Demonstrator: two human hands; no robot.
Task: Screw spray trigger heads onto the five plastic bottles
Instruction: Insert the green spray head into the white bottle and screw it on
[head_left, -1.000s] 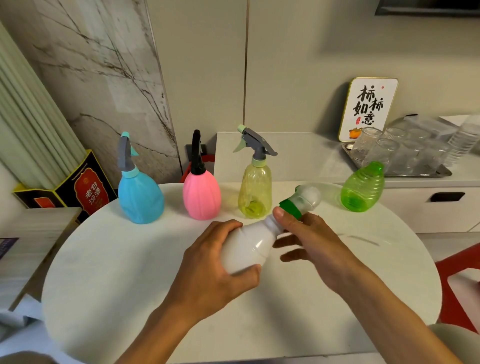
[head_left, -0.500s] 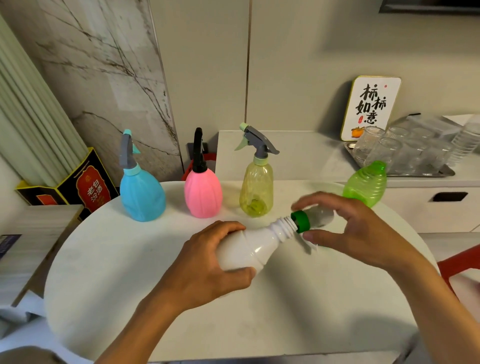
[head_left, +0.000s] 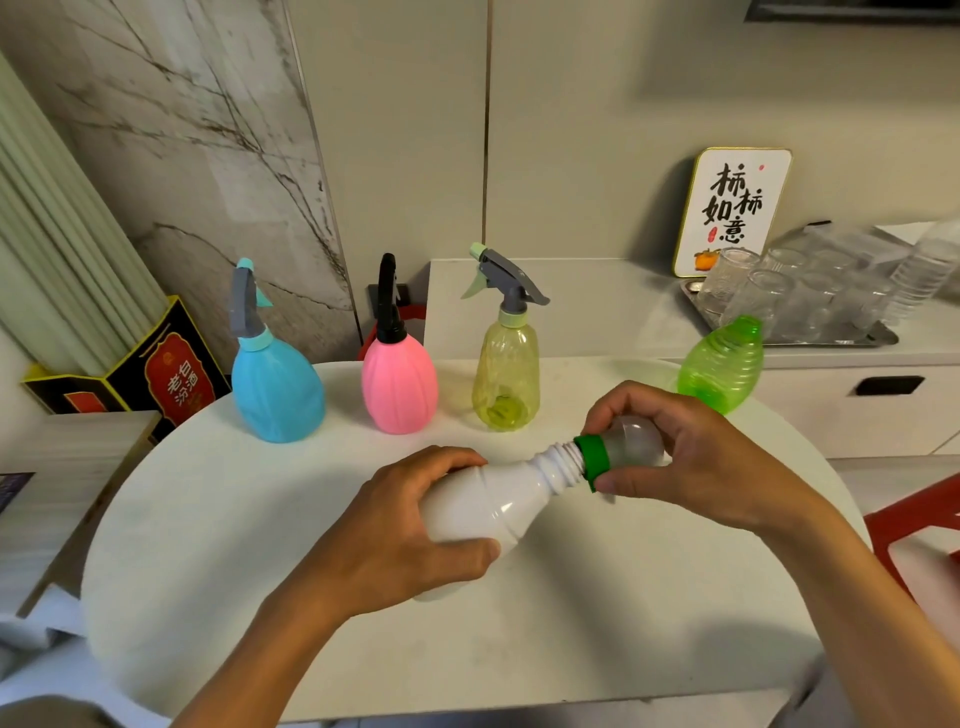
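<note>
My left hand (head_left: 410, 525) grips the body of a white plastic bottle (head_left: 498, 499), tilted with its threaded neck pointing right. At the mouth of that neck my right hand (head_left: 691, 467) holds a spray head (head_left: 618, 452) with a green collar and a whitish dome; most of the thread shows bare. At the back of the round white table (head_left: 218, 545) stand a blue bottle (head_left: 275, 389), a pink bottle (head_left: 399, 387) and a yellow bottle (head_left: 505, 379), each with a trigger head on. A green bottle (head_left: 724, 366) stands at the right with no head.
A counter behind the table carries a metal tray (head_left: 883, 335) of glasses and a framed sign (head_left: 730, 210). A black and yellow box (head_left: 156, 374) leans at the left by a wooden surface (head_left: 62, 467). A red stool (head_left: 919, 525) stands at the right.
The green collar has slid off the bottle neck toward the right, baring the thread. My right hand has shifted from gripping the neck to holding the head at the neck's tip.
</note>
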